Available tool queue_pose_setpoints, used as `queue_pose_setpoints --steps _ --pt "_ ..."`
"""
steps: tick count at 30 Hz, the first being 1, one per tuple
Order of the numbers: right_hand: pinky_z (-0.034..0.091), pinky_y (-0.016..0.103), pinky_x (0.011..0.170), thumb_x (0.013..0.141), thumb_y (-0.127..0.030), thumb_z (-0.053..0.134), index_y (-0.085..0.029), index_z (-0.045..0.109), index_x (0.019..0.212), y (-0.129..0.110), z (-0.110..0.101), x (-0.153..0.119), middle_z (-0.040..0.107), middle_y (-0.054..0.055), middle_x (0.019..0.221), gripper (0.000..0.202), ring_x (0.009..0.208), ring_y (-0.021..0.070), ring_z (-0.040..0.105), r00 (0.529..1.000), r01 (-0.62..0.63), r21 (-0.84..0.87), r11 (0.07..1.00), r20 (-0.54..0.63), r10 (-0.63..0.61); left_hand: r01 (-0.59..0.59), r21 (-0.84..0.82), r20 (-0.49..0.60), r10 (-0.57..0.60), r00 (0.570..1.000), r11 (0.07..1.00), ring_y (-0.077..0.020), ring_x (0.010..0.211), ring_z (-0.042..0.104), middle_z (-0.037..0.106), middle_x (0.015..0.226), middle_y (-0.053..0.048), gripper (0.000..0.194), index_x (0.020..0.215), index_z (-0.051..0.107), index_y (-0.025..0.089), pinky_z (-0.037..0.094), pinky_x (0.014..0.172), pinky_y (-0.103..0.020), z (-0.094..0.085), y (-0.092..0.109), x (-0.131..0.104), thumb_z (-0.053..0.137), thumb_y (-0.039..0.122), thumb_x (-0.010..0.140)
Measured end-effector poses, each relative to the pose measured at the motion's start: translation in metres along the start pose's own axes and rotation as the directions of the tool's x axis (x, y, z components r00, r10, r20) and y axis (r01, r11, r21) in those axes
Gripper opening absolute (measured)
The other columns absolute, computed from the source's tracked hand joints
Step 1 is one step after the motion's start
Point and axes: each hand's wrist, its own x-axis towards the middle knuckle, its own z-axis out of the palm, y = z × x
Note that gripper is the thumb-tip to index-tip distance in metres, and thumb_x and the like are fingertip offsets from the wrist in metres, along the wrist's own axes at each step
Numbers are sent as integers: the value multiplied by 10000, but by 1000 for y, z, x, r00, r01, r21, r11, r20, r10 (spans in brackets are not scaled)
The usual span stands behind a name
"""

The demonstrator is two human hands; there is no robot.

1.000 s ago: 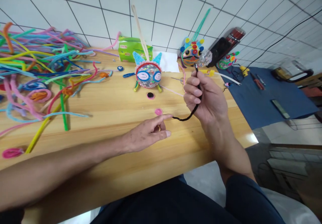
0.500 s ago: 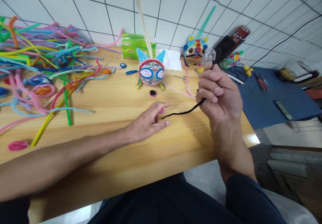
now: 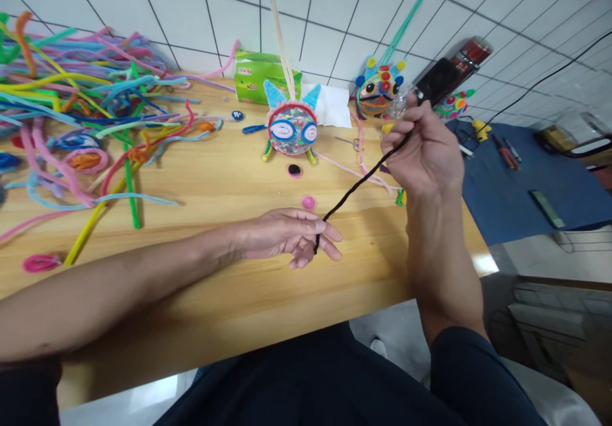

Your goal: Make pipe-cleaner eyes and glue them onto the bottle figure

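A black pipe cleaner (image 3: 356, 187) runs slantwise between my two hands. My left hand (image 3: 282, 235) pinches its lower end between thumb and fingers, palm turned up, the other fingers loosely spread. Higher up, my right hand (image 3: 428, 152) grips the upper part with fingers bent around it. Beyond my left hand lie a flat pink coil (image 3: 309, 203) and a black coil with a pink rim (image 3: 294, 171). Behind them stands a round clear ornament (image 3: 292, 134) with blue ears, blue-ringed eyes and short yellow-green legs.
Many coloured pipe cleaners (image 3: 95, 104) are heaped on the left. At the wall are a green tissue pack (image 3: 255, 75), white paper (image 3: 335, 106) and a second decorated ornament (image 3: 377, 94). Scissors (image 3: 354, 143) lie mid-table; pliers (image 3: 507, 154) rest on a dark blue mat (image 3: 492, 203).
My left hand has turned palm up and closed on the lower end of the black pipe cleaner, which was beside it. My right hand moved slightly up, and the pipe cleaner is now stretched straighter.
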Motion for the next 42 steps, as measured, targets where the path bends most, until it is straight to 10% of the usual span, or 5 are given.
queue_pose_setpoints --steps 10,25,32,37,42 --pt "529 299 656 1027 -606 574 -274 669 923 50 -11 27 773 13 895 360 914 181 721 971 -141 21 990 -190 142 -47 172 -102 65 993 984 -57 510 610 842 1129 -148 232 1099 765 130 484 506 -207 3 -2 1 798 274 920" --pt "343 188 408 875 -354 794 -258 639 840 47 21 22 735 -73 795 186 520 54 522 869 -95 477 874 -389 307 86 371 -220 -2 975 925 -26 393 495 847 1073 -145 283 1026 750 118 366 404 -193 6 -5 0 740 373 905" --pt "343 257 446 864 -497 738 -272 584 875 62 -15 20 701 -27 837 273 558 112 505 882 -92 199 976 -438 173 11 346 -375 128 918 938 -38 393 473 814 866 -77 224 871 713 135 306 375 -191 0 -3 6 733 357 888" --pt "539 406 846 848 -353 824 -311 614 1103 19 -21 -10 702 77 1269 333 1021 241 639 827 51 -357 933 -509 -240 -73 260 -275 146 950 963 -43 413 431 698 673 -21 211 847 717 135 273 401 -186 6 9 1 738 337 906" --pt "530 523 1071 973 -284 745 -273 712 1188 -68 16 -70 764 110 1277 218 1217 310 703 901 433 -593 679 263 -345 -59 141 -149 80 986 988 -66 461 432 594 599 4 238 870 707 137 300 436 -180 17 20 -8 739 365 932"
